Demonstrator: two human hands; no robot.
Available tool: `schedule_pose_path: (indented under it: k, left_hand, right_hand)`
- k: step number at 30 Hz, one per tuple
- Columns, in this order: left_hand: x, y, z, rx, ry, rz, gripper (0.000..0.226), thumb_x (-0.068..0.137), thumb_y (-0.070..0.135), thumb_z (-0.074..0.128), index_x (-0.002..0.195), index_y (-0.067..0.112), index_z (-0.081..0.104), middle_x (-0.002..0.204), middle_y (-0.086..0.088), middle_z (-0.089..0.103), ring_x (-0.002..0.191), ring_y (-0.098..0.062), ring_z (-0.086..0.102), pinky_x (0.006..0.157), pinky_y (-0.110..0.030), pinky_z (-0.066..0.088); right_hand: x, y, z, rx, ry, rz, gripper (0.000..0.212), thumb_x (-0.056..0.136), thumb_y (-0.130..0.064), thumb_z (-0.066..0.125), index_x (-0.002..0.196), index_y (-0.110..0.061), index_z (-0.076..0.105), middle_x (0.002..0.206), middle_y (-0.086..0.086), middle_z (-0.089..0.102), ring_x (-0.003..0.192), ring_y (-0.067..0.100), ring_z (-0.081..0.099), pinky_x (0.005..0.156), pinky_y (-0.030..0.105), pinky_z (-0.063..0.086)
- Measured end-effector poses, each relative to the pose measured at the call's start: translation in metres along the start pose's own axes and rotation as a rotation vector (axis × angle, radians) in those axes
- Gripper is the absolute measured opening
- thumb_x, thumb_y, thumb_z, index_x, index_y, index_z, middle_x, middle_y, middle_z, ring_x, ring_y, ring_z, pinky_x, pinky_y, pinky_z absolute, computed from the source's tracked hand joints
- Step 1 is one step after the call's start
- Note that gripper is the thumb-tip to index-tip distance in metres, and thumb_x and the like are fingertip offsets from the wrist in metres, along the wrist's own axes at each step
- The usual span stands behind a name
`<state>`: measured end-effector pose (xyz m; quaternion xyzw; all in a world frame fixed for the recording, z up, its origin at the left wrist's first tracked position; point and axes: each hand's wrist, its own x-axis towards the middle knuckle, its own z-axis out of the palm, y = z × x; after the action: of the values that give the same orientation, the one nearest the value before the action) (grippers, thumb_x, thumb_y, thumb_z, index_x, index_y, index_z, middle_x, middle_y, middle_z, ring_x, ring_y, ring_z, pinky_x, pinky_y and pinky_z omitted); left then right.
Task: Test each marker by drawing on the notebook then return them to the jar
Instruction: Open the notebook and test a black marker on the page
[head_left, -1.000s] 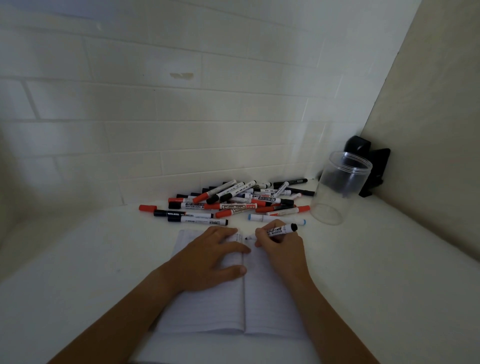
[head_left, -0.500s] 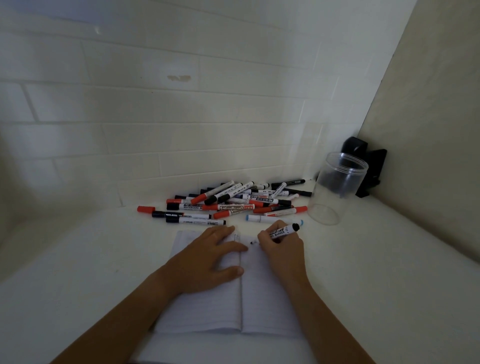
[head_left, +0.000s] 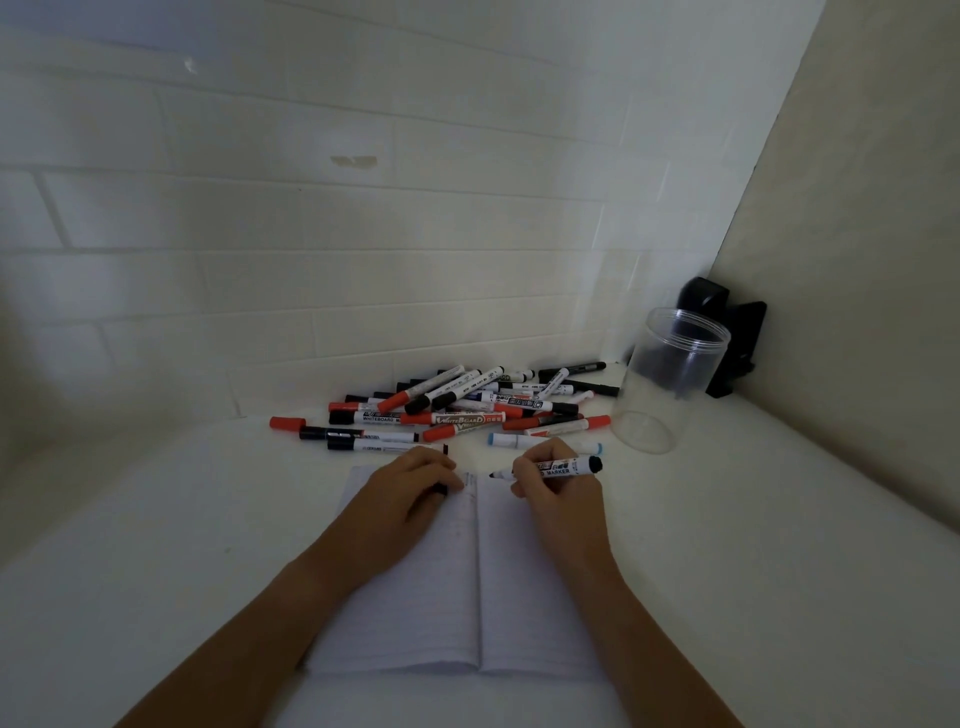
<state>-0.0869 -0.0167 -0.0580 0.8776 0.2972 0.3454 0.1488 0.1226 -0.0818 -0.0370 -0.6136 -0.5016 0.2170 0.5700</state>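
Gripping the uncapped black whiteboard marker (head_left: 558, 466) in my right hand (head_left: 558, 493), my left hand (head_left: 410, 493) curls round its black cap (head_left: 441, 489). Lifting off the open lined notebook (head_left: 457, 587) lets pages flip; a reach toward the surface's right back corner could tip the clear plastic jar (head_left: 670, 379).

My left hand (head_left: 410, 488) has curled up off the notebook (head_left: 457, 582), no longer flat, and it now pinches a small black cap (head_left: 442, 488) at the spine. My right hand (head_left: 558, 486) has drawn the marker (head_left: 553, 467) back, its black tip now clear of the page.
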Motion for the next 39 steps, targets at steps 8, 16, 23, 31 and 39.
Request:
schedule_pose_path:
  k: [8, 16, 23, 31, 39]
  left_hand:
    - [0.003, 0.002, -0.009, -0.131, 0.133, -0.146, 0.016, 0.077, 0.026, 0.080, 0.090, 0.027, 0.070, 0.087, 0.015, 0.063, 0.083, -0.007, 0.060, 0.071, -0.021, 0.049]
    - [0.005, 0.006, -0.006, -0.079, 0.079, -0.057, 0.026, 0.079, 0.046, 0.066, 0.091, 0.023, 0.065, 0.088, 0.014, 0.060, 0.082, -0.005, 0.056, 0.070, -0.018, 0.045]
    - [0.002, 0.015, -0.009, -0.120, 0.106, -0.051, 0.017, 0.087, 0.026, 0.076, 0.094, 0.026, 0.060, 0.083, 0.018, 0.061, 0.079, -0.009, 0.060, 0.066, -0.014, 0.044]
    - [0.004, 0.017, -0.011, -0.107, 0.102, -0.024, 0.015, 0.095, 0.018, 0.066, 0.109, 0.024, 0.066, 0.094, 0.024, 0.060, 0.083, -0.004, 0.059, 0.072, -0.010, 0.041]
    - [0.005, 0.014, -0.009, -0.159, -0.006, -0.006, 0.014, 0.093, 0.022, 0.069, 0.107, 0.023, 0.068, 0.099, 0.018, 0.068, 0.092, -0.001, 0.064, 0.080, -0.015, 0.049]
  right_hand:
    - [-0.003, -0.007, 0.001, 0.244, -0.275, -0.016, 0.009, 0.095, -0.006, 0.066, 0.088, -0.006, 0.060, 0.078, 0.005, 0.071, 0.078, 0.029, 0.072, 0.077, 0.041, 0.057]
    - [-0.006, -0.007, 0.004, 0.118, -0.387, -0.079, 0.008, 0.090, -0.016, 0.076, 0.092, -0.018, 0.068, 0.083, 0.008, 0.071, 0.077, 0.020, 0.066, 0.067, 0.034, 0.050]
    - [-0.012, -0.017, -0.002, 0.275, -0.385, 0.005, 0.028, 0.106, -0.029, 0.050, 0.106, -0.014, 0.074, 0.097, 0.009, 0.075, 0.093, 0.025, 0.073, 0.083, 0.039, 0.056]
    - [-0.001, 0.001, 0.000, 0.054, -0.132, -0.041, 0.015, 0.096, -0.025, 0.069, 0.085, -0.017, 0.065, 0.070, 0.002, 0.067, 0.061, 0.016, 0.062, 0.057, 0.024, 0.047]
    - [-0.001, 0.022, 0.022, -0.543, -0.242, -0.472, 0.039, 0.104, -0.049, 0.033, 0.092, -0.025, 0.061, 0.079, -0.009, 0.056, 0.075, 0.011, 0.048, 0.070, 0.035, 0.043]
